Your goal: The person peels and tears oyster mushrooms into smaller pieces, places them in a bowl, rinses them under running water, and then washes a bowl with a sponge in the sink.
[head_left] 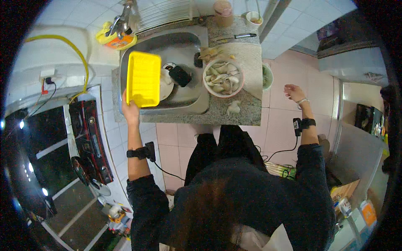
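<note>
My left hand (131, 110) grips a shallow yellow tray (143, 80) by its near left corner. The ribbed tray is tipped up over the left side of a steel sink (201, 106). Partly hidden by it, a round white dish (167, 84) lies in the basin beside a black object (180, 76). My right hand (294, 93) hangs over the floor to the right of the counter, holding nothing, with its fingers loosely bent. Between the hands, a round bowl (223, 78) full of pale food pieces stands on the counter, and one pale piece (233, 108) lies in front of it.
A faucet (121, 23) and a yellow-orange bottle (116, 37) stand behind the sink. Around the granite counter (251, 116) are a knife (237, 36), a lidded tub (223, 12) and a small cup (254, 19). A green container (267, 77) is below its right edge.
</note>
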A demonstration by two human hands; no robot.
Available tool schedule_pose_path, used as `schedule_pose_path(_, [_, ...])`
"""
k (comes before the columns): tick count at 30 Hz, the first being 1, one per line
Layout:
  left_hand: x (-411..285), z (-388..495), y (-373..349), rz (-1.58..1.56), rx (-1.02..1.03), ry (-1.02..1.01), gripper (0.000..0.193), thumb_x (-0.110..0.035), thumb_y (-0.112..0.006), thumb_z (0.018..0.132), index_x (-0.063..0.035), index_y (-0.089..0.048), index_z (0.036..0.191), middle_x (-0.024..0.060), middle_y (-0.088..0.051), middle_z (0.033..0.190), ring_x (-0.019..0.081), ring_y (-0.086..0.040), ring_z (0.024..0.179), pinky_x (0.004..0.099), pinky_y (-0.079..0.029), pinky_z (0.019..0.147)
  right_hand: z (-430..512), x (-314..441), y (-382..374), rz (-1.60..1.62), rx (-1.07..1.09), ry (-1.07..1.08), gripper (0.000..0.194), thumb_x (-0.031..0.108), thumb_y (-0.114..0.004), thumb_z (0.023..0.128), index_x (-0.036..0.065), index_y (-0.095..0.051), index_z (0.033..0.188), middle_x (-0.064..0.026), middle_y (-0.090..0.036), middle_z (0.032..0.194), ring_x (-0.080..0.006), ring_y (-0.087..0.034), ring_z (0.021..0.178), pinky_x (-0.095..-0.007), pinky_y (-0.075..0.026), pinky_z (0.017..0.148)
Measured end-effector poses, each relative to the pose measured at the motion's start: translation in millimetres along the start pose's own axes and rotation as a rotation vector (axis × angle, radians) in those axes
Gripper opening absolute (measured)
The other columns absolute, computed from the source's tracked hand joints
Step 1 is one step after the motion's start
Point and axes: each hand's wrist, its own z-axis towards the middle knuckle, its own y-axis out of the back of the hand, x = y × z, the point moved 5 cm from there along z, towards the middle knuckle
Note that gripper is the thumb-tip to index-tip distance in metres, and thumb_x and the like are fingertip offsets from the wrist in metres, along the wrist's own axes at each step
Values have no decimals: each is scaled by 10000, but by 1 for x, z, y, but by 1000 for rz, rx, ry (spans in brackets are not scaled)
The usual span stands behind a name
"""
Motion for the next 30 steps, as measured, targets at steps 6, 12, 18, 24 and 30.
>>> schedule_pose_path(6, [-20,-24,24,-314,-59,44,483,85,-350,825,0,-461,1287,135,-563,1142,250,-551,1005,320,-438,891,1,-7,-25,-11,95,-36,360,280,-600,873,43,-593,1144,-40,-652,893,-106,-596,704,-243,-482,573])
schedule_pose_path(12, [25,-97,-54,1052,596,-621,446,-109,-479,835,-152,-514,1278,151,-474,1327,344,-503,1163,417,-461,925,-11,7,-46,-27,171,-5,339,283,-584,891,67,-591,1153,-26,-641,886,-101,-595,735,-242,-486,602])
schedule_pose_path(18, [57,-134,-45,880,427,-704,386,-147,-517,828,-193,-557,1210,85,-445,1365,325,-487,1183,420,-511,826,-14,17,-55,-90,175,-8,374,298,-580,907,70,-563,1204,-29,-639,966,-113,-604,800,-243,-487,680])
schedule_pose_path(24, [43,-124,21,389,-45,-262,460,9,-482,806,-107,-530,1249,103,-483,1324,279,-502,1176,371,-507,817,-38,65,-55,-197,27,318,353,281,-573,912,32,-589,1162,-66,-664,955,-124,-628,808,-251,-501,664])
schedule_pose_path(30, [6,-207,147,-981,-179,418,594,94,-428,763,28,-370,1350,128,-509,1265,233,-509,1160,324,-422,962,-141,200,-123,-108,-23,640,358,282,-552,934,12,-587,1166,-59,-661,964,-126,-626,834,-254,-498,708])
